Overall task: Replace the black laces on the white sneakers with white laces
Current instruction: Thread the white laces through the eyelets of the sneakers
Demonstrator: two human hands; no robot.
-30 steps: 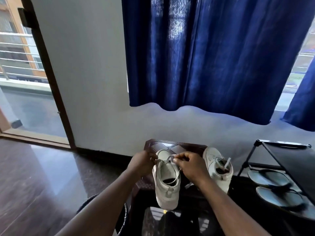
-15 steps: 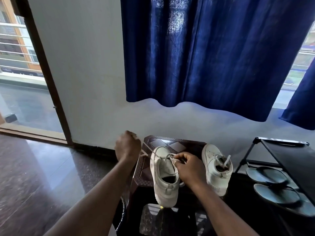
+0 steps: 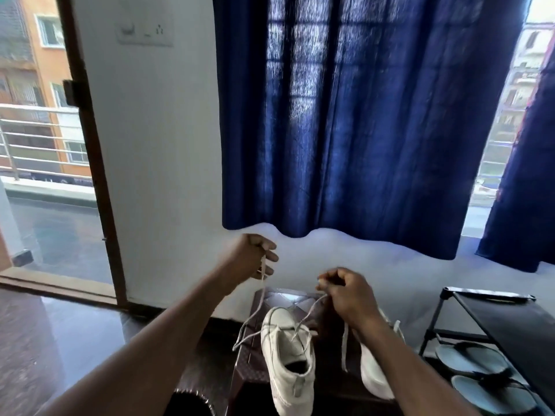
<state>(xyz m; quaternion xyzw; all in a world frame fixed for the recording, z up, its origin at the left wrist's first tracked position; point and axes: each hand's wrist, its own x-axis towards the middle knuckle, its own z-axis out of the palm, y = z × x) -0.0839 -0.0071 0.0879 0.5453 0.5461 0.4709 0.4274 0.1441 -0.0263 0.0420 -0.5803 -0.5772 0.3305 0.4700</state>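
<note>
White lace (image 3: 262,291) is running from both hands down to the eyelets of the left sneaker (image 3: 288,358), which is standing on the stool (image 3: 249,364) with its toe pointing away from the person. The left hand (image 3: 250,259) is hanging above and to the left of the stool's far left corner, its fingers curled into a fist round one end of the lace. From that fist the strand is dropping slack past the stool's left edge, looping low beside it and then crossing to the sneaker.

The right hand (image 3: 350,295) is hovering over the stool's far edge, lower than the left one, thumb and fingertips pinching the other end of the lace. That strand is slanting down and leftward to the same sneaker, so the shoe is sitting below and between the two grips, touching neither hand.

On the stool's right half the other sneaker (image 3: 372,379) is lying mostly behind the right forearm, a white lace hanging loose at its side. Right of the stool a rack (image 3: 492,319) is holding sandals (image 3: 468,360).
</note>
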